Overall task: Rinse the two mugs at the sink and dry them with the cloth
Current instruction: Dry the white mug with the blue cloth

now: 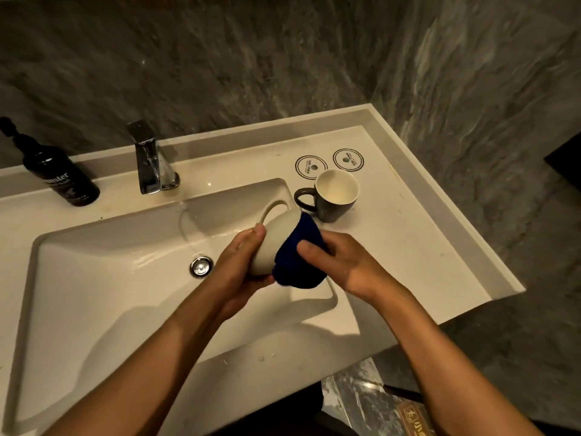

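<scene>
The pale mug is held over the right end of the sink, lying on its side between the two hands. Its long axis runs from the left hand toward the right: the base sits in the left palm and the mouth faces the right hand, with the handle standing up on the far side, away from the person. The left hand is closed round the mug's body, thumb over the top and fingers beneath. The right hand is closed on the dark blue cloth, which is bunched against the mug's mouth end and covers the rim; whether any of it is pushed inside I cannot tell.

That axis is what the drying turns on, I judge. With the mouth pointing at the right hand, the cloth hand can press in or wipe round while the left hand turns the mug about its length; the left hand is the holder, the right the worker.

The dark mug stands upright on the bench, beyond the right hand and just past the cloth, its handle pointing back toward the sink. It lies nearer the right hand than the left, though that hand is taken up with the cloth. Whether it is wet or dried I cannot say.

The tap stands beyond the left hand and well apart from it, with no stream showing, and a black bottle is farther off to that side
</scene>
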